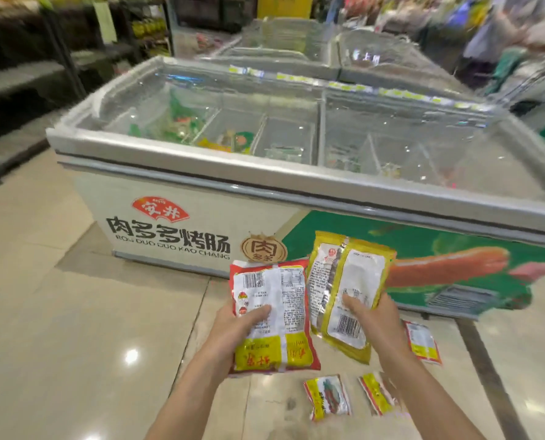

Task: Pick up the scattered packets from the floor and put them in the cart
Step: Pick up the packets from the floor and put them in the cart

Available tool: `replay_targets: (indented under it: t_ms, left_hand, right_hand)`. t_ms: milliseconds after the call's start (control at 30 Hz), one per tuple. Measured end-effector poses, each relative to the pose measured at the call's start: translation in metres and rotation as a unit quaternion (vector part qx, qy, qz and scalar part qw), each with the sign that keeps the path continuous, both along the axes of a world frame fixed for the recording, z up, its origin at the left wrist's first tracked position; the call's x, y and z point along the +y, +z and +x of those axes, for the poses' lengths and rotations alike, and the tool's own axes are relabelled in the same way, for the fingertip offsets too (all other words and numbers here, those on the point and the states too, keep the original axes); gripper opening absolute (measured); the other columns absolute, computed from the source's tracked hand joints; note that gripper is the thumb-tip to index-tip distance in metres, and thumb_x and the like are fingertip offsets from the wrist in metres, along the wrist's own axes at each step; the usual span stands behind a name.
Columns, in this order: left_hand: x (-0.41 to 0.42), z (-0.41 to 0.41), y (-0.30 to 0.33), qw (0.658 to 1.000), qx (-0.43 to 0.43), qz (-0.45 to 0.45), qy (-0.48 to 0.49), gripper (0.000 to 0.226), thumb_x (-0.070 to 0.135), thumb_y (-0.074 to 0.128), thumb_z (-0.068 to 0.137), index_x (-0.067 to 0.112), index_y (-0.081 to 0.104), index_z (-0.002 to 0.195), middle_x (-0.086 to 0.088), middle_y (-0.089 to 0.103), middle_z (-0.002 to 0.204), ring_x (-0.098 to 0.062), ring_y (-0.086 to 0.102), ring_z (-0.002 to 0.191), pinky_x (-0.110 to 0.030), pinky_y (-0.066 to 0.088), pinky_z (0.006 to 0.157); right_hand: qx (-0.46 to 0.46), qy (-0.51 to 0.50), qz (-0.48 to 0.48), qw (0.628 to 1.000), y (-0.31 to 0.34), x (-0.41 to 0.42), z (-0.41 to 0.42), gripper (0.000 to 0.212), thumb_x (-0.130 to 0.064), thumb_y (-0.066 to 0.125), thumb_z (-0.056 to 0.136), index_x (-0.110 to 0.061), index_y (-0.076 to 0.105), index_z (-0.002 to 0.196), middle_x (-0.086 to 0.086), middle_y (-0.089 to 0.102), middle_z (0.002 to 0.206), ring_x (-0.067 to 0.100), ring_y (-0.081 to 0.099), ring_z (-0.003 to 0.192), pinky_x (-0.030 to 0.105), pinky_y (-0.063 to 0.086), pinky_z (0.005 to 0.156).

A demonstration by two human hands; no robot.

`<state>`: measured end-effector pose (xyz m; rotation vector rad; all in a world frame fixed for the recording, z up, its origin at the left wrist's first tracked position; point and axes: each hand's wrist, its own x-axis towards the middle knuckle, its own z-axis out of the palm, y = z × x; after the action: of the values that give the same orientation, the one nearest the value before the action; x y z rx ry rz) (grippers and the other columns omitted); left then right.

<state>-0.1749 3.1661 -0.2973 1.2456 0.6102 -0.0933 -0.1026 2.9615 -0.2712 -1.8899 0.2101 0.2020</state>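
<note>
The left hand point(233, 328) grasps a red-edged packet point(272, 315), thumb laid across its white printed back and fingers curled behind it, the packet held upright in front of the chest freezer point(201, 192); the right hand point(376, 319) grasps a yellow-edged packet point(349, 290) the same way, thumb on the white back panel, the packet tilted a little and touching the red-edged one along their inner edges; both packets are in the air, off the floor, and show their barcoded backs to the camera.

The chest freezer is the largest thing here; it stands just beyond the hands, with curved glass lids over wire-divided bins holding a few coloured bags, and its front carries large dark characters on white to the left and a sausage picture on green to the right; more freezers of the same kind sit behind it, blurred; dark shelving point(26, 74) runs to the left of the freezer.

The pale glossy tiled floor point(74, 312) spreads before the freezer's front; on it, below the hands, three packets lie flat and apart: a red-and-yellow packet point(422, 342) nearest the freezer's base, to the right of the right wrist; a crumpled yellow packet point(326, 396) further from the freezer, between the forearms; a small striped packet point(377, 393) just beside it, partly hidden by the right forearm.
</note>
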Motion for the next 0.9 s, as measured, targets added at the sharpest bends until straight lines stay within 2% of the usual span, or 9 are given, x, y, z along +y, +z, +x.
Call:
replay_targets:
  t_ms: [100, 233, 300, 367, 500, 633, 733, 800, 900]
  left_hand:
    - [-0.05, -0.016, 0.069, 0.998, -0.041, -0.013, -0.045, 0.024, 0.0, 0.066, 0.08, 0.008, 0.064, 0.103, -0.011, 0.074, 0.09, -0.027, 0.071, 0.078, -0.037, 0.057, 0.072]
    - [-0.133, -0.036, 0.136, 0.987, -0.095, 0.006, -0.128, 0.037, 0.005, 0.069, 0.079, 0.006, 0.06, 0.115, -0.013, 0.072, 0.098, -0.028, 0.07, 0.086, -0.042, 0.056, 0.08]
    - [-0.181, -0.048, 0.161, 0.979, -0.125, 0.01, -0.162, 0.031, 0.003, 0.068, 0.079, 0.007, 0.062, 0.109, -0.006, 0.074, 0.087, -0.019, 0.071, 0.075, -0.031, 0.058, 0.067]
    - [-0.236, -0.063, 0.182, 0.969, -0.148, 0.005, -0.198, 0.02, -0.001, 0.066, 0.081, 0.013, 0.061, 0.095, 0.007, 0.072, 0.063, -0.006, 0.067, 0.054, -0.019, 0.053, 0.05]
    - [-0.361, -0.11, 0.207, 0.941, -0.161, -0.033, -0.294, 0.015, -0.001, 0.065, 0.081, 0.012, 0.06, 0.086, 0.006, 0.071, 0.059, -0.009, 0.067, 0.051, -0.024, 0.055, 0.051]
    - [-0.495, -0.172, 0.216, 0.906, -0.148, -0.082, -0.387, 0.024, 0.002, 0.066, 0.079, 0.003, 0.064, 0.103, -0.009, 0.075, 0.081, -0.023, 0.071, 0.065, -0.035, 0.059, 0.062]
    - [-0.589, -0.224, 0.23, 0.865, -0.153, -0.111, -0.464, 0.035, 0.005, 0.073, 0.069, 0.003, 0.064, 0.102, -0.016, 0.073, 0.09, -0.03, 0.07, 0.073, -0.041, 0.055, 0.075]
    - [-0.651, -0.254, 0.239, 0.836, -0.155, -0.124, -0.511, 0.038, 0.004, 0.077, 0.064, 0.004, 0.064, 0.099, -0.015, 0.074, 0.087, -0.03, 0.071, 0.072, -0.039, 0.055, 0.07]
    - [-0.74, -0.297, 0.249, 0.798, -0.151, -0.148, -0.565, 0.015, 0.001, 0.063, 0.081, 0.006, 0.064, 0.095, -0.012, 0.074, 0.081, -0.026, 0.071, 0.066, -0.034, 0.057, 0.059]
  right_hand:
    - [-0.027, -0.043, 0.007, 0.999, 0.066, -0.055, -0.043, 0.03, -0.017, 0.069, 0.083, -0.021, 0.05, 0.105, 0.003, 0.061, 0.101, 0.02, 0.057, 0.089, 0.031, 0.043, 0.08]
    - [-0.067, -0.151, 0.007, 0.986, 0.125, -0.149, -0.109, 0.036, -0.015, 0.071, 0.08, -0.026, 0.05, 0.108, 0.002, 0.063, 0.103, 0.025, 0.062, 0.097, 0.041, 0.05, 0.09]
    - [-0.094, -0.206, 0.007, 0.974, 0.146, -0.202, -0.146, 0.036, -0.014, 0.071, 0.08, -0.026, 0.054, 0.109, 0.001, 0.066, 0.106, 0.025, 0.063, 0.099, 0.045, 0.05, 0.092]
    - [-0.111, -0.261, 0.015, 0.959, 0.159, -0.254, -0.187, 0.033, -0.016, 0.073, 0.079, -0.028, 0.058, 0.106, -0.001, 0.069, 0.105, 0.025, 0.066, 0.097, 0.049, 0.051, 0.09]
    - [-0.153, -0.383, 0.022, 0.911, 0.183, -0.364, -0.285, 0.029, -0.01, 0.072, 0.08, -0.025, 0.06, 0.102, -0.001, 0.07, 0.095, 0.02, 0.068, 0.086, 0.035, 0.053, 0.073]
    - [-0.173, -0.467, -0.018, 0.867, 0.202, -0.474, -0.398, 0.024, -0.011, 0.07, 0.082, -0.029, 0.059, 0.093, 0.0, 0.071, 0.097, 0.022, 0.068, 0.087, 0.042, 0.054, 0.082]
    - [-0.185, -0.532, -0.042, 0.825, 0.215, -0.547, -0.479, 0.023, -0.012, 0.069, 0.083, -0.028, 0.059, 0.095, 0.001, 0.071, 0.098, 0.02, 0.068, 0.087, 0.042, 0.056, 0.079]
    - [-0.199, -0.568, -0.042, 0.797, 0.229, -0.589, -0.523, 0.022, -0.013, 0.068, 0.084, -0.029, 0.058, 0.094, -0.004, 0.068, 0.096, 0.01, 0.065, 0.083, 0.029, 0.054, 0.067]
    - [-0.216, -0.619, -0.055, 0.753, 0.239, -0.647, -0.579, 0.026, -0.015, 0.068, 0.084, -0.028, 0.055, 0.103, -0.006, 0.063, 0.096, 0.002, 0.057, 0.079, 0.019, 0.045, 0.061]
